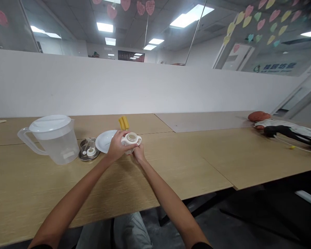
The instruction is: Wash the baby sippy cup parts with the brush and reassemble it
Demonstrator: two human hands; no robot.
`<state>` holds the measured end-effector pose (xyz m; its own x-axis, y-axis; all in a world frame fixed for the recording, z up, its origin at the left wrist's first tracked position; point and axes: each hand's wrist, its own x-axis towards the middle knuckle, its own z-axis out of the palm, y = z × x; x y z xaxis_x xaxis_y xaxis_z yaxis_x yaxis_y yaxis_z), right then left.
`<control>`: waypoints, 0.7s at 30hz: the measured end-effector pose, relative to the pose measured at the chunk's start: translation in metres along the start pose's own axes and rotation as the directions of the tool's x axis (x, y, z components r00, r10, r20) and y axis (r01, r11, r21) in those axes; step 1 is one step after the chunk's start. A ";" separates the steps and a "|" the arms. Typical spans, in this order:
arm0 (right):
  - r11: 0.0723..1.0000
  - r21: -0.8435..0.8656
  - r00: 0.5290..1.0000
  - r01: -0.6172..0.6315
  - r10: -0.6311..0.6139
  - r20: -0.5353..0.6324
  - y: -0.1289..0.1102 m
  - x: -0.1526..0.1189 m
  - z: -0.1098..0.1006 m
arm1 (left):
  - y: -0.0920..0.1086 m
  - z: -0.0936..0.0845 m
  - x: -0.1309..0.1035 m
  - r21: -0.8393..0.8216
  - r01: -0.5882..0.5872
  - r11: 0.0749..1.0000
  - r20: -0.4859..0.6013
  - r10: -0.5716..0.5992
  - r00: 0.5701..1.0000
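Both hands meet over the wooden surface [171, 166], near its middle. The left hand [116, 146] is wrapped around a small white bottle [131, 140] from the left, fingers closed on its upper part just below the open neck; the grip is clamped on the bottle. The right hand [139, 151] sits below and slightly right of the bottle, fingertips touching its underside; whether these fingers close on it cannot be told. The bottle stands upright, held just above the surface. Just left of the hands lies a white plate [105, 140], and beside that a metal dish [88, 152] holding small white parts. Further left stands a clear jug [54, 140] with a white lid. A yellow object [123, 122] stands behind the bottle.
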<state>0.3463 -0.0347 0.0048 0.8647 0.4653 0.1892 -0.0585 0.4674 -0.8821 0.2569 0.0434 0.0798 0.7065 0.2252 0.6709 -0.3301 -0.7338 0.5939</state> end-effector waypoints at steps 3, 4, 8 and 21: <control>0.999 0.052 0.998 0.014 -0.011 -0.059 -0.001 0.002 0.000 | -0.007 0.011 -0.005 -0.196 0.056 0.979 0.027 -0.051 0.998; 0.998 0.055 0.996 0.021 -0.016 -0.083 0.000 0.003 0.000 | -0.010 0.011 -0.005 -0.239 0.082 0.968 0.043 -0.074 0.996; 1.000 -0.022 0.996 0.022 -0.024 -0.087 -0.002 0.004 -0.001 | -0.017 -0.005 0.004 -0.149 0.109 0.983 0.008 -0.109 0.994; 0.501 -0.687 0.823 0.525 -0.504 0.262 -0.007 -0.015 -0.005 | -0.050 -0.103 0.024 0.779 0.058 0.624 -0.073 -0.001 0.997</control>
<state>0.3366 -0.0483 0.0056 0.6108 0.3443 0.7130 0.7679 -0.0379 -0.6395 0.2259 0.1508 0.1119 0.6597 0.2722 0.7005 0.3223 -0.9445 0.0635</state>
